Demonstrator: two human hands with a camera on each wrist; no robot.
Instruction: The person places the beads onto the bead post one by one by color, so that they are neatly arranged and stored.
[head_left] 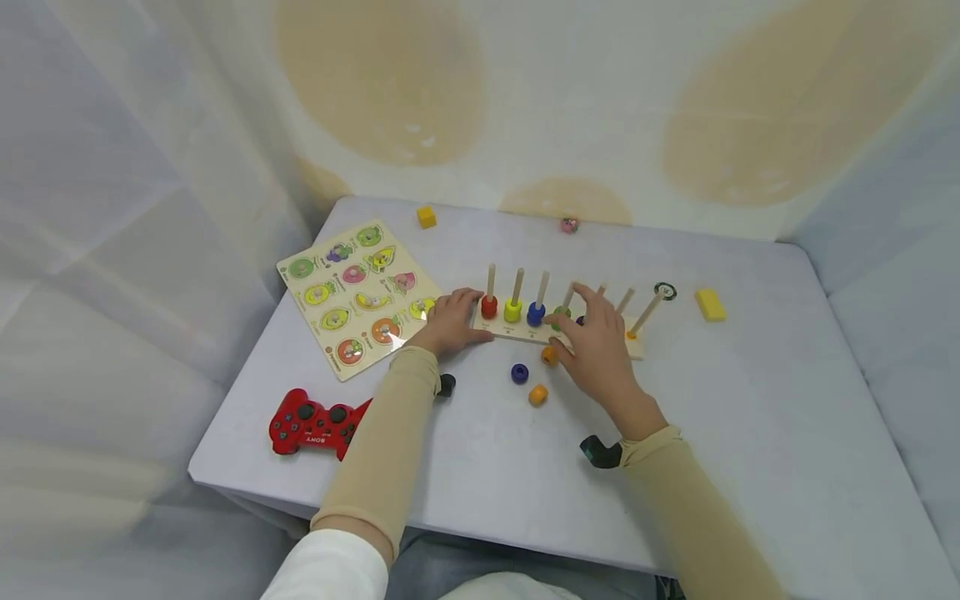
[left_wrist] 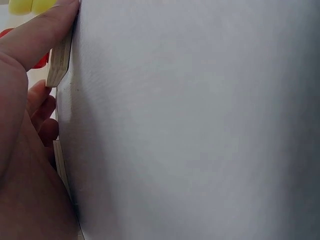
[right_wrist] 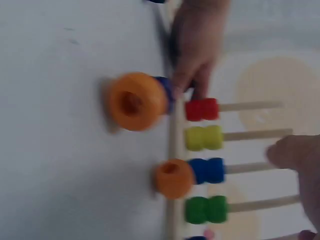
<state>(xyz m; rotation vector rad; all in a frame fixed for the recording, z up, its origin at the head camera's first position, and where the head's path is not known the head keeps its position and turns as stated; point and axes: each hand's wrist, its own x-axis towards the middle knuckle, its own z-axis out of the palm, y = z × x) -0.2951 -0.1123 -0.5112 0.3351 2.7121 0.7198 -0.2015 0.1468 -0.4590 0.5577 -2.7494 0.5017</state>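
Observation:
A wooden peg board (head_left: 517, 333) lies across the table, with a row of upright pegs. Red beads (right_wrist: 201, 109), yellow beads (right_wrist: 204, 137), blue beads (right_wrist: 207, 171) and green beads (right_wrist: 206, 209) sit in pairs on their pegs. At the board's left end, my left hand (head_left: 450, 323) grips it, thumb along the front edge and fingers around the end. Over the middle pegs hovers my right hand (head_left: 600, 354), fingers spread beside the green peg, holding no bead that I can see. Loose in front are a dark blue bead (head_left: 520, 373) and two orange beads (head_left: 537, 395).
Left of the board lies a fruit puzzle board (head_left: 348, 312), and nearer, a red game controller (head_left: 311, 423) partly behind the left sleeve. Yellow blocks (head_left: 710, 305) lie at the right and far left, a small pink piece (head_left: 569, 225) at the back edge. Black wrist cameras (head_left: 600, 452) jut from the sleeves.

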